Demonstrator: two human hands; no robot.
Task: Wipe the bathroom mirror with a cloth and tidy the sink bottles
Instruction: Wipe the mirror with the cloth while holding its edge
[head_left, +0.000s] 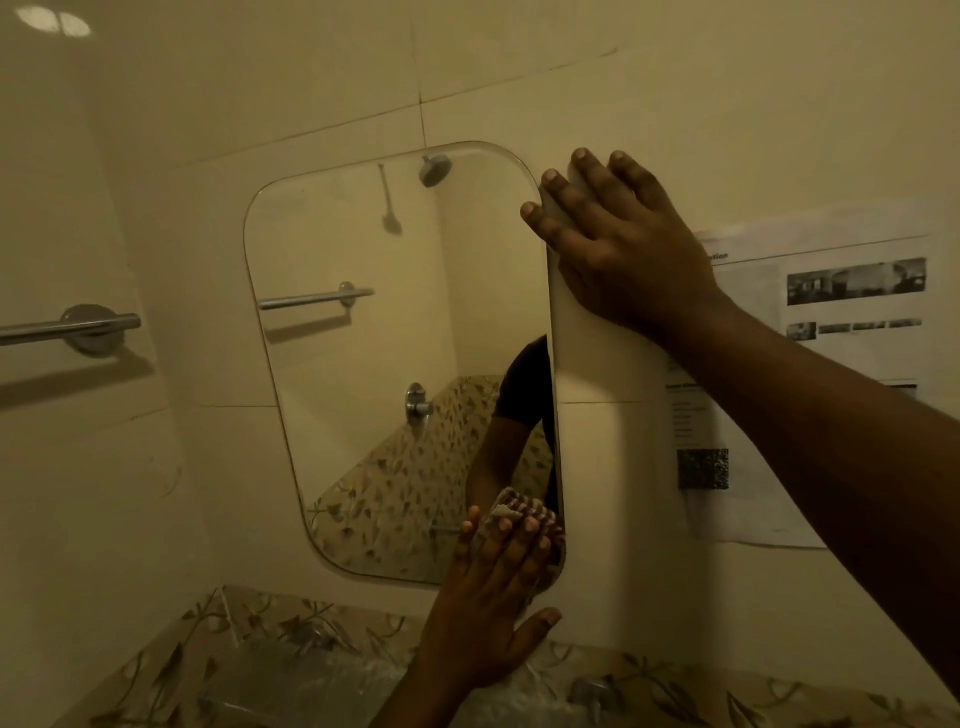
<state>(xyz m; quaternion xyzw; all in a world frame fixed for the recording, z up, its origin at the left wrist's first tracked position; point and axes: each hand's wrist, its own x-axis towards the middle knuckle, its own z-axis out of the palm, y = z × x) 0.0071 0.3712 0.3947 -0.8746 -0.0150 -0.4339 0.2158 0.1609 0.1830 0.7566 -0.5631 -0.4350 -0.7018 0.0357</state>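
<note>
Wall mirror (374, 338), long axis near vertical, its top leaning left in my view. My left hand (493, 597), fingers straight and pointing up, presses the striped cloth (543, 519) flat against the mirror's lower right corner. My right hand (618, 244), fingers spread and extended, rests on the upper right corner, gripping nothing.

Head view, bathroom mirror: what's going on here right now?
A person is cleaning the mirror. The left hand presses a striped cloth flat against the glass at its lower right corner. The right hand rests on the mirror's upper right corner, apparently steadying it. A towel rail is on the wall to the left and a printed notice to the right. No sink bottles show.
</note>
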